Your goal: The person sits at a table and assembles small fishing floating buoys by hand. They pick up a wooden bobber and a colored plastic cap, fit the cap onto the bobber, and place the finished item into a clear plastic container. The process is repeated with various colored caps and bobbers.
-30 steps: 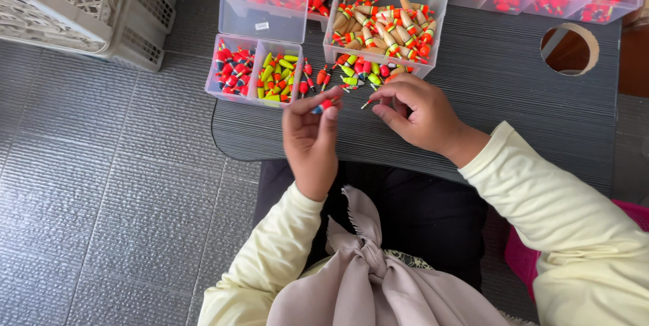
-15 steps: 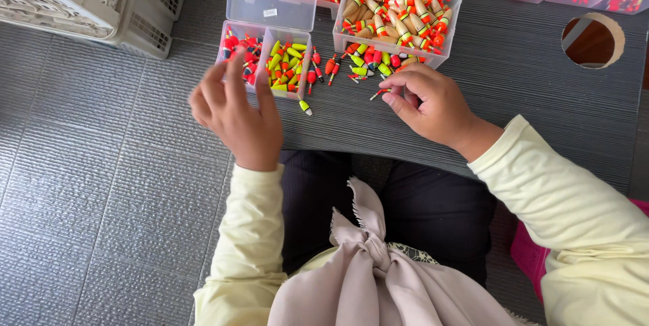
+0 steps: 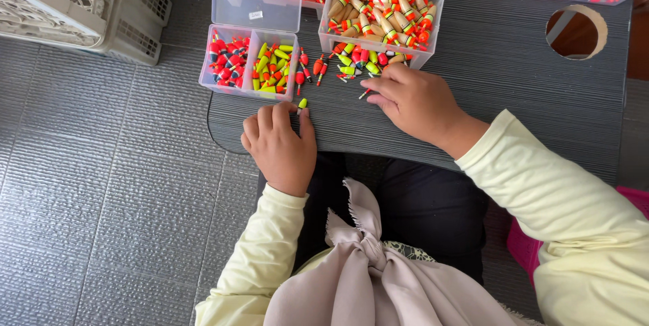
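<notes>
Since half a second ago, the left hand (image 3: 279,147) has come down from the divided box to the near edge of the table (image 3: 514,76), while the right hand (image 3: 414,99) has kept close to the loose floats.

Head view: the left hand lies palm down, fingers loosely curled, its fingertips touching a single yellow-green float (image 3: 301,103) just below the small two-compartment box (image 3: 250,62). That box overhangs the table's rounded left corner. The right hand rests with fingers bent and narrow, pinching a thin float stem (image 3: 365,93); just above it lies a scatter of loose floats (image 3: 348,65) in front of the larger clear bin (image 3: 385,11). To the right, bare dark tabletop stretches to a round hole (image 3: 577,32). A white crate (image 3: 81,1) stands on the grey floor, well apart at left.
</notes>
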